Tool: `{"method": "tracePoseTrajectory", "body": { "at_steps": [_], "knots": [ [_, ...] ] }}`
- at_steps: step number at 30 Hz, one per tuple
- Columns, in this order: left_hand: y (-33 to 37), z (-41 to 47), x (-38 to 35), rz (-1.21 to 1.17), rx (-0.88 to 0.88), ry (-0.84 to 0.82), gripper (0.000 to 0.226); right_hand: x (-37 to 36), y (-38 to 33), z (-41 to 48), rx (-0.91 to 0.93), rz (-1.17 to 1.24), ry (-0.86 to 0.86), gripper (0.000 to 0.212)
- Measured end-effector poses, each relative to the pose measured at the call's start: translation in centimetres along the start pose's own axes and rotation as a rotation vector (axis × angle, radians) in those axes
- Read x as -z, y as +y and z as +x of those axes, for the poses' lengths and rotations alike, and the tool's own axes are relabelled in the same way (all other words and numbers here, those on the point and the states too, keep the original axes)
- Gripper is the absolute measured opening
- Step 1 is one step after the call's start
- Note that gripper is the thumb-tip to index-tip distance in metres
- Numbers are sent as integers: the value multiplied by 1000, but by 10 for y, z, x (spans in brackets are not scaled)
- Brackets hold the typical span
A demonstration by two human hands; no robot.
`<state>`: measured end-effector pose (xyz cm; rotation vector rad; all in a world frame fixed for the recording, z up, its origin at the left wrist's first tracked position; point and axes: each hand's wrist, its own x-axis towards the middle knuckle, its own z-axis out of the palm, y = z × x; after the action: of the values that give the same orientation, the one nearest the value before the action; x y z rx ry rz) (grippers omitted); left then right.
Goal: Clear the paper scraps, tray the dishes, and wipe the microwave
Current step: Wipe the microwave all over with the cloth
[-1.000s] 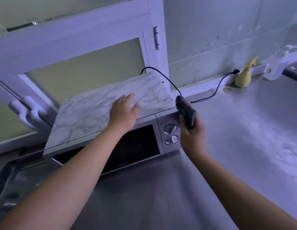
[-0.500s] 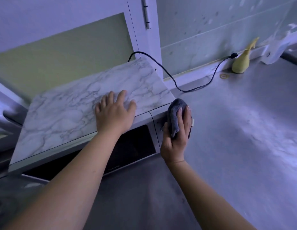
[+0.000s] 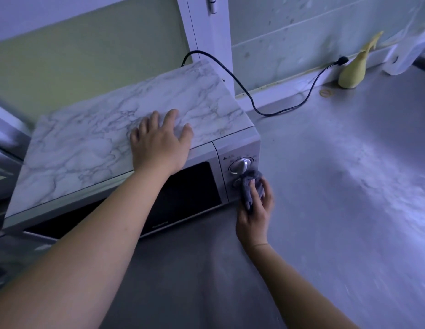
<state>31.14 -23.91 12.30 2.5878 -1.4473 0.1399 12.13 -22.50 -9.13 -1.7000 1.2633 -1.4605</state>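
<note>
From the head camera, the microwave (image 3: 240,148) sits on the grey counter (image 3: 337,210) with its back to the window frame (image 3: 206,43). Its top is covered in a marble pattern and its dark door faces the person.

The left hand (image 3: 159,143) lies flat on the marble top near the front edge, fingers spread and straight. It was planted in much the same spot a second ago.

The right hand (image 3: 254,210) has its fingers curled round a grey cloth (image 3: 248,186), bunching it and pressing it against the lower part of the control panel. The cloth covers most of the lower knob (image 3: 235,182), while the upper knob (image 3: 240,165) shows bare just above it.

A second ago the cloth was held up off the panel, beside its right edge. Half a second ago it was pressed on the panel's top corner, hiding both knobs. It now sits lower on the panel, close to the counter.

A black cord (image 3: 278,112) runs from behind the microwave across the counter to a plug (image 3: 342,60) at the wall. Just beside the plug stands a yellow spray bottle (image 3: 351,72), with a small ring (image 3: 325,92) lying near its base.
</note>
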Motion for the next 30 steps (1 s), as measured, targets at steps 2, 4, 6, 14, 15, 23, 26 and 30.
{"method": "tracePoseTrajectory", "body": {
  "at_steps": [2,4,6,14,15,23,26,30],
  "knots": [
    [0,0,0,3,-2,1,51,0,0,-2,-49,8,-5,65],
    [0,0,0,2,-1,3,51,0,0,-8,-160,30,-12,57],
    [0,0,0,2,-2,2,52,2,-2,-15,-255,29,-51,51],
    [1,0,2,-7,2,-4,52,29,-32,-3,-523,62,-310,16],
    [1,0,3,-10,5,-8,52,35,-40,1,-535,49,-373,11],
    [1,0,1,-14,2,-2,54,75,-117,-1,-372,58,-209,12],
    [0,1,0,-12,1,1,55,67,-147,14,-175,64,-3,36],
    [0,2,0,-21,12,-3,54,26,-164,36,19,-18,100,59]
  ]
}}
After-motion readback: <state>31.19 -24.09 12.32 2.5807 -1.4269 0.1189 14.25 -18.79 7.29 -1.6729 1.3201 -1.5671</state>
